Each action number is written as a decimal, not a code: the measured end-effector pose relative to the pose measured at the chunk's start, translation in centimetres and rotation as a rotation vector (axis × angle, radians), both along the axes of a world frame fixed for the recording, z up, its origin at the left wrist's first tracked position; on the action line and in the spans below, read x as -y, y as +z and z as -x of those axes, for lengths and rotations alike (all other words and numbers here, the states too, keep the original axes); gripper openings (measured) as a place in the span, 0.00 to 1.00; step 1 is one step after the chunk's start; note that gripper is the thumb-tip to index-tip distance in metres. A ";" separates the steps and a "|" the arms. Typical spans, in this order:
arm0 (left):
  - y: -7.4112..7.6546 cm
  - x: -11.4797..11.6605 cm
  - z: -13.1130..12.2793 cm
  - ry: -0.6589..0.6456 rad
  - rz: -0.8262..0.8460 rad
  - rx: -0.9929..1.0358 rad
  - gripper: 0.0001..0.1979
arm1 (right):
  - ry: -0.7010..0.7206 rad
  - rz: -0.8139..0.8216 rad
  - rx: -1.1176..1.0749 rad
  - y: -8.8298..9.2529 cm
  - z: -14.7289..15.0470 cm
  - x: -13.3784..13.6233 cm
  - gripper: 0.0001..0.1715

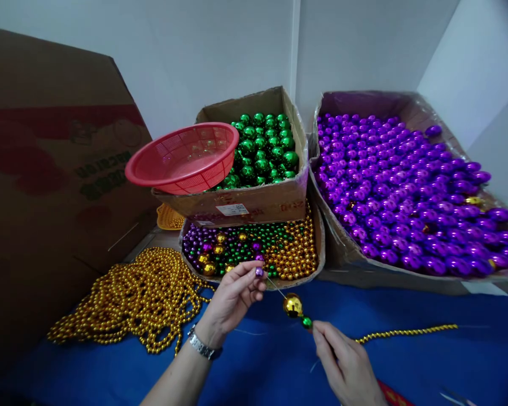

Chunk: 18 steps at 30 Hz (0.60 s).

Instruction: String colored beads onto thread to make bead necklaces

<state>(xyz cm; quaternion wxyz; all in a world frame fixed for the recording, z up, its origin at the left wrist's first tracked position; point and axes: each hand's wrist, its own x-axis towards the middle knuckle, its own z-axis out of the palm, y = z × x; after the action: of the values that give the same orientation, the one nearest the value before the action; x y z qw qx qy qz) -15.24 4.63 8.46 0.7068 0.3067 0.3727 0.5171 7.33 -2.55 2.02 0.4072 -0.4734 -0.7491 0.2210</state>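
Note:
My left hand [237,290], with a metal watch on its wrist, pinches a small purple bead [259,272] between thumb and fingertips. From that bead a thin clear string [276,286] slants down to a large shiny gold ball [293,305]. Right below the ball sits a small green bead [307,322]. Just beside the green bead, the closed fingers of my right hand [345,361] grip the beaded string; what lies inside them is hidden. A strand of small gold beads [408,334] stretches out on the blue table to the right of this hand.
A low carton [322,256] of mixed small beads stands ahead. Over it is a box [262,206] of green balls with a red basket [182,158] on top. Purple balls [398,197] fill a large carton at right. Gold bead strands [139,299] lie left, near a tall cardboard box [55,186].

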 end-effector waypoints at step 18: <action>-0.7 1.1 -0.5 -0.060 -0.046 0.023 0.13 | -0.005 0.030 0.045 -0.2 0.3 0.3 0.13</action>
<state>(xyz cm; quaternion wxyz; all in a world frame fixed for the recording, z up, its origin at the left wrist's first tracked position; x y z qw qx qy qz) -14.76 3.53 7.73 0.7192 0.3280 0.3431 0.5075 7.03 -2.83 1.86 0.3837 -0.4862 -0.7535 0.2204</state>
